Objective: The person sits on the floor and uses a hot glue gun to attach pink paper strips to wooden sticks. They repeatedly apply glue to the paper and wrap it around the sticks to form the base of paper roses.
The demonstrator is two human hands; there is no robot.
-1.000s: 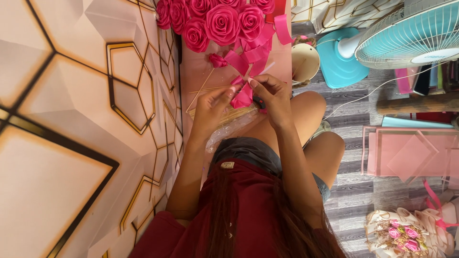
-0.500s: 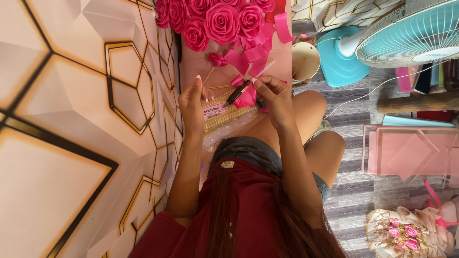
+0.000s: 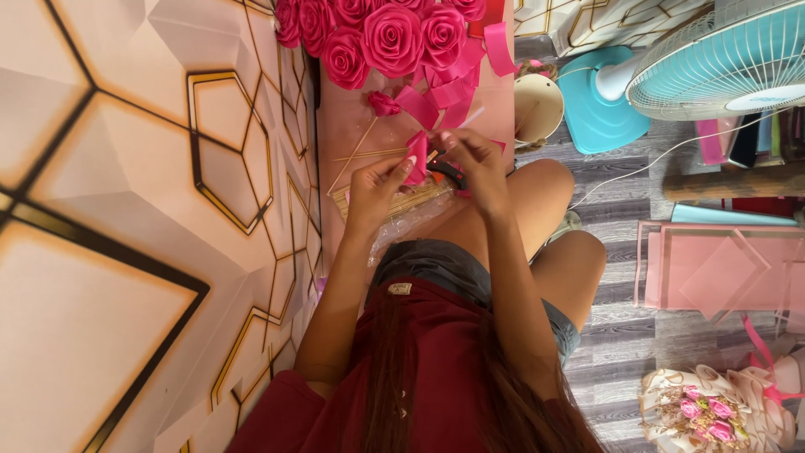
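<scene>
nearest the camera, long dark hair over a dark red shirt (image 3: 436, 369) and grey denim shorts (image 3: 453, 268), with bare knees out to the right above the grey plank floor (image 3: 637, 335). just beyond, both forearms reaching forward to meet over a pink table (image 3: 352, 126).

left hand (image 3: 377, 189) and right hand (image 3: 470, 159) close together, fingertips almost touching. between them, a short folded piece of pink ribbon (image 3: 417, 155), pinched at its edge by the left thumb and fingers, long axis running roughly away from the body, upper end pointing toward the roses. right fingers curled over the ribbon's other side and over a black tool with an orange part (image 3: 447, 172); cannot tell how firmly closed on it.

under the hands, a clear bag of thin wooden sticks (image 3: 402, 205), lying crosswise. a single stick with a small pink bud (image 3: 384, 104) just past, slanting up toward loose pink ribbon strips (image 3: 444, 88).

farther on, a cluster of pink ribbon roses (image 3: 377, 33). off to the right, a pale round dish (image 3: 537, 105), a turquoise fan (image 3: 713, 59), pink boxes (image 3: 721, 264) and a small bouquet (image 3: 704, 415). along the left, a geometric peach wall (image 3: 126, 210).
</scene>
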